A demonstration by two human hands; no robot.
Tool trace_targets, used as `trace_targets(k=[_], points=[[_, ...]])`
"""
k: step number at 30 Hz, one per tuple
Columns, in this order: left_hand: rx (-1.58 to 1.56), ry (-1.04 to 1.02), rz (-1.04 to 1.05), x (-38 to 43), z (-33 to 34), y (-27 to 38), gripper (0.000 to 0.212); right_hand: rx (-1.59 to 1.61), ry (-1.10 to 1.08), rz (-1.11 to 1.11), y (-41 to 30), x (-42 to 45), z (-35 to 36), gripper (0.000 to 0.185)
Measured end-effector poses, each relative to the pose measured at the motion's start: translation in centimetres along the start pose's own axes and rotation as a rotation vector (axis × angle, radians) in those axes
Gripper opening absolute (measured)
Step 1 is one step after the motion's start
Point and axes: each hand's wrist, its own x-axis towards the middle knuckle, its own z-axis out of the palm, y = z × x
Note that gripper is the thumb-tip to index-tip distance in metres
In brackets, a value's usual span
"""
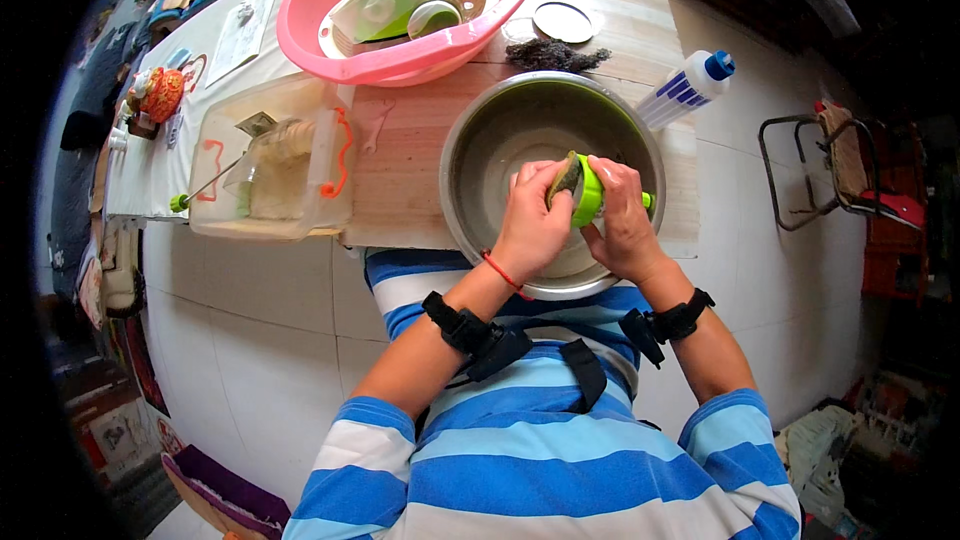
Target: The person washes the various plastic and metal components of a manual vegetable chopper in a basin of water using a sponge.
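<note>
Over a round stainless steel basin (469, 120) at the table's front edge, both hands are close together. A green-and-yellow sponge (566, 174) is gripped in my left hand (538, 219), pressed against a bright green plastic piece (591, 193). That piece, round-edged and perhaps a lid or cup part, sits in the curled fingers of my right hand (624, 214). A short green knob (646, 200) shows beside the right hand; whether it belongs to the same piece is hidden. The basin's inside looks wet and greyish.
Behind stands a pink plastic basin (300, 37) with a white strainer basket and green and clear plastic containers. A clear box with orange handles (270, 217) is left. A dark scrubber (555, 56), round lid (564, 21) and blue-capped bottle (679, 94) surround the steel basin.
</note>
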Motion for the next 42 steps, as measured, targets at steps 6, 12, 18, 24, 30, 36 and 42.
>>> trace_targets(k=[6, 12, 18, 24, 30, 36, 42], points=[[0.54, 0.033, 0.255, -0.4, 0.3, 1.1, 0.033, -0.003, -0.014, -0.011, 0.0, -0.1, 0.0, 0.082], [0.321, 0.001, 0.245, 0.1, -0.5, 1.4, 0.038, 0.007, -0.014, -0.029, -0.2, 0.0, 0.0, 0.082], [0.497, -0.088, 0.492, -0.2, -1.3, 1.7, 0.044, 0.065, 0.007, 0.005, -0.1, -0.2, -0.1, 0.086], [0.647, -0.079, 0.401, -0.1, -0.3, 1.9, 0.044, 0.074, 0.035, 0.031, 0.0, -0.4, -0.3, 0.087], [0.829, -0.093, 0.233, -0.3, -0.1, 2.6, 0.035, 0.077, 0.033, 0.009, 0.1, -0.5, -0.4, 0.087], [0.348, 0.042, 0.146, 0.0, -3.1, 1.9, 0.029, 0.22, 0.048, 0.154, -0.1, -1.0, -0.6, 0.086], [0.388, 0.042, 0.042, 0.3, -4.0, 0.8, 0.033, 0.507, 0.144, 0.129, 0.5, -1.4, -0.8, 0.086]])
